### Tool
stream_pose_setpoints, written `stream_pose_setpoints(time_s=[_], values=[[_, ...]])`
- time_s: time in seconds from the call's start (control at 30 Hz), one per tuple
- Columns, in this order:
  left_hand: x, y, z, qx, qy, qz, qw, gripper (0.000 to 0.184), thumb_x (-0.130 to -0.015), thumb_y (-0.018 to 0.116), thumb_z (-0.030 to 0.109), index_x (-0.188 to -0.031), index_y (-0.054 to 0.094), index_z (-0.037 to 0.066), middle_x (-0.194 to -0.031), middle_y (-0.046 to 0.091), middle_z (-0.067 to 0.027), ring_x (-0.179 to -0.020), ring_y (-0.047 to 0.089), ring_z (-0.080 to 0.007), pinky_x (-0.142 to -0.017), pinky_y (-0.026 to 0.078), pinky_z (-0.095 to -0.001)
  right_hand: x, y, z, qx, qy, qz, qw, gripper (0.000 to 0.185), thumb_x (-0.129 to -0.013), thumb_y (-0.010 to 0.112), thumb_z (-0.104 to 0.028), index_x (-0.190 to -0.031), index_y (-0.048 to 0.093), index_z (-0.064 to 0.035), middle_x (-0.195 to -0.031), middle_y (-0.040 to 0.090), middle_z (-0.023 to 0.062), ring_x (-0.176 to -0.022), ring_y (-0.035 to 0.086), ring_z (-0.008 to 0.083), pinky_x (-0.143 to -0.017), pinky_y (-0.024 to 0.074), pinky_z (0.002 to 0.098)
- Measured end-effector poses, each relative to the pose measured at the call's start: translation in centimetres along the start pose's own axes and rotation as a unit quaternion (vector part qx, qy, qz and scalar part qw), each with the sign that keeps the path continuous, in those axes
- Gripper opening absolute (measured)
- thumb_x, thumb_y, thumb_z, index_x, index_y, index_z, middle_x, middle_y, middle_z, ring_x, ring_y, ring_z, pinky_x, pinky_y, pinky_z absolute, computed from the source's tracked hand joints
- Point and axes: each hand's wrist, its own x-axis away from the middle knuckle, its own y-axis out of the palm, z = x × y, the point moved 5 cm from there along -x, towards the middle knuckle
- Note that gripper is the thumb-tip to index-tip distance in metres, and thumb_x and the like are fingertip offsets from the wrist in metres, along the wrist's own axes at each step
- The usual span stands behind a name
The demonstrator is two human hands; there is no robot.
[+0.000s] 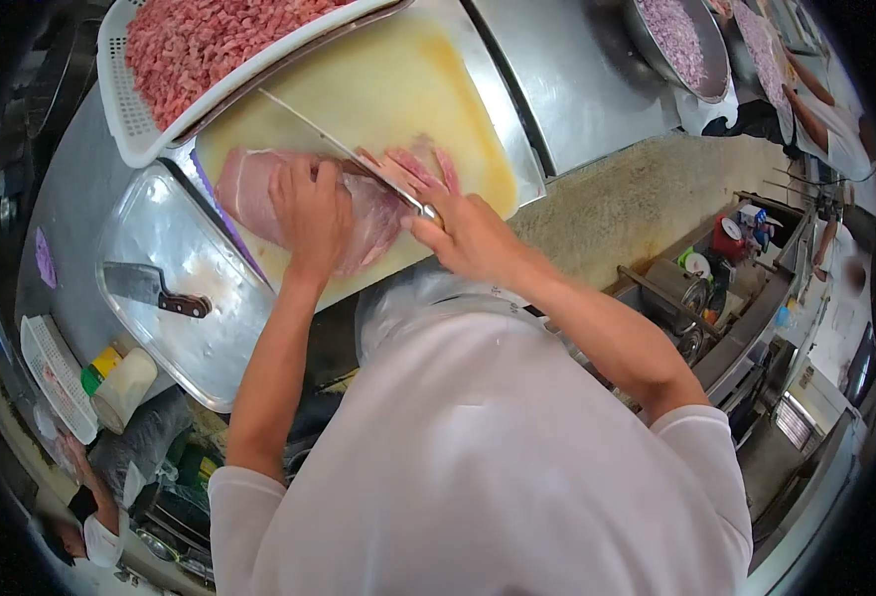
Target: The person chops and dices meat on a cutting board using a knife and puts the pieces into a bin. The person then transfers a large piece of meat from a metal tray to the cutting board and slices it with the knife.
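A large piece of raw pink meat [373,214] lies on a pale yellow cutting board [359,89]. My left hand [314,211] rests on top of it, pressing it down, with the fingers bent toward the blade. Wrapped around the handle of a long knife [309,124] is my right hand [473,236]. The blade points up and to the left, across the far edge of the meat. Several cut strips of meat [423,171] lie on the board just beyond the knife.
A white perforated basket [125,119] of diced meat stands at the upper left. On a metal tray [150,328] at left lies a cleaver [155,290]. Metal bowls [721,74] with chopped pinkish pieces sit upper right. Other people are at the far left and right edges.
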Motion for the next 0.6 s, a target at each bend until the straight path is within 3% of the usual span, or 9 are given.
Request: stream_pose_setpoints(time_s=[0.03, 0.13, 0.23, 0.33, 0.43, 0.5, 0.53, 0.6], values=[[-0.2, -0.1, 0.2, 0.011, 0.007, 0.013, 1.000, 0.020, -0.088, 0.065, 0.008, -0.107, 0.066, 0.002, -0.110, 0.061, -0.0182, -0.109, 0.057, -0.0378, -0.103, 0.040, -0.0537, 1.1, -0.5, -1.1, -0.020, -0.006, -0.014, 1.000, 0.041, -0.106, 0.061, -0.027, -0.125, 0.061, 0.0090, -0.072, 0.066, 0.0228, -0.072, 0.069, 0.0366, -0.069, 0.0503, 0.0478], [-0.3, -0.6, 0.5, 0.036, 0.012, 0.017, 0.999, 0.022, -0.087, 0.065, 0.009, -0.107, 0.066, 0.002, -0.110, 0.061, -0.0188, -0.109, 0.057, -0.0390, -0.102, 0.040, -0.0536, 3.9, -0.6, -1.1, 0.019, 0.126, -0.084, 0.988, 0.043, -0.103, 0.064, -0.025, -0.127, 0.061, 0.0105, -0.097, 0.071, 0.0321, -0.095, 0.068, 0.0515, -0.084, 0.0532, 0.0549], [-0.8, -0.3, 0.2, 0.041, 0.004, -0.012, 0.999, 0.024, -0.086, 0.066, 0.009, -0.108, 0.066, 0.001, -0.111, 0.061, -0.0189, -0.109, 0.056, -0.0399, -0.102, 0.039, -0.0535, 1.4, 1.4, 0.6, -0.025, 0.079, -0.053, 0.995, 0.043, -0.104, 0.063, -0.026, -0.125, 0.060, 0.0115, -0.100, 0.070, 0.0316, -0.098, 0.067, 0.0518, -0.084, 0.0528, 0.0557], [-0.4, -0.7, 0.5, 0.039, 0.006, -0.008, 0.999, 0.025, -0.086, 0.067, 0.010, -0.109, 0.066, 0.001, -0.111, 0.061, -0.0188, -0.109, 0.056, -0.0398, -0.102, 0.039, -0.0531, -2.2, 3.9, 1.4, 0.032, -0.064, 0.034, 0.997, 0.041, -0.104, 0.063, -0.025, -0.122, 0.060, 0.0120, -0.099, 0.070, 0.0326, -0.098, 0.067, 0.0518, -0.085, 0.0527, 0.0564], [-0.4, -0.5, 0.4, 0.025, 0.015, 0.004, 1.000, 0.025, -0.084, 0.068, 0.012, -0.107, 0.066, 0.003, -0.110, 0.060, -0.0181, -0.110, 0.056, -0.0383, -0.103, 0.038, -0.0528, -1.5, 3.4, 1.7, 0.041, -0.069, 0.051, 0.995, 0.038, -0.103, 0.063, -0.025, -0.116, 0.061, 0.0107, -0.096, 0.070, 0.0325, -0.095, 0.067, 0.0529, -0.084, 0.0526, 0.0574], [-0.3, -0.2, 0.1, 0.015, 0.004, -0.004, 1.000, 0.027, -0.082, 0.070, 0.015, -0.107, 0.065, 0.005, -0.108, 0.059, -0.0161, -0.111, 0.056, -0.0358, -0.109, 0.037, -0.0530, 2.6, 2.2, 1.6, 0.014, 0.022, -0.010, 1.000, 0.036, -0.103, 0.063, -0.024, -0.115, 0.061, 0.0097, -0.093, 0.070, 0.0318, -0.092, 0.067, 0.0535, -0.083, 0.0525, 0.0577], [-0.3, -0.3, 0.2, 0.020, 0.000, -0.002, 1.000, 0.024, -0.084, 0.069, 0.014, -0.106, 0.065, 0.004, -0.109, 0.059, -0.0170, -0.110, 0.056, -0.0370, -0.106, 0.038, -0.0532, 3.9, 1.8, 1.6, 0.001, 0.066, -0.045, 0.997, 0.036, -0.102, 0.064, -0.024, -0.114, 0.061, 0.0092, -0.092, 0.070, 0.0314, -0.091, 0.067, 0.0538, -0.083, 0.0525, 0.0579], [-0.5, -0.3, 0.3, 0.030, -0.005, 0.003, 1.000, 0.019, -0.087, 0.067, 0.011, -0.104, 0.064, 0.003, -0.109, 0.061, -0.0190, -0.109, 0.056, -0.0392, -0.100, 0.039, -0.0535, 3.0, 3.0, 3.1, 0.002, 0.027, -0.011, 1.000, 0.037, -0.103, 0.063, -0.026, -0.115, 0.061, 0.0083, -0.090, 0.070, 0.0304, -0.089, 0.068, 0.0523, -0.081, 0.0527, 0.0577]])
